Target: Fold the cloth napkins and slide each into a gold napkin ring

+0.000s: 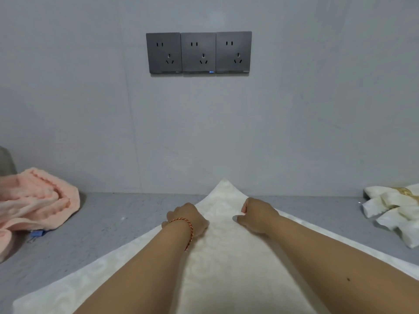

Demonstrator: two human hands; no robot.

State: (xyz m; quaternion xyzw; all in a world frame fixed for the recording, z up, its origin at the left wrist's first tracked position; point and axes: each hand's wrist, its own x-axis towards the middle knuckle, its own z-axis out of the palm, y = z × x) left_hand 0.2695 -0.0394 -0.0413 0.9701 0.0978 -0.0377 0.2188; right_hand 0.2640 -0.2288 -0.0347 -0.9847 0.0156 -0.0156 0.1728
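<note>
A cream patterned cloth napkin (222, 264) lies spread on the grey counter, one corner pointing at the wall and curling up against it. My left hand (188, 219), with a red string bracelet at the wrist, rests on the napkin's left part with fingers curled down into the cloth. My right hand (256, 215) sits near the far corner, fingers curled, pinching the fabric between thumb and fingers. At the far right lie white napkins (390, 211) bunched inside gold napkin rings (405, 191).
A peach towel (34, 205) is heaped at the left with a blue binder clip (36, 234) at its edge. The grey counter (118, 223) meets a grey wall carrying three dark sockets (198, 52). A grey object (6, 162) stands behind the towel.
</note>
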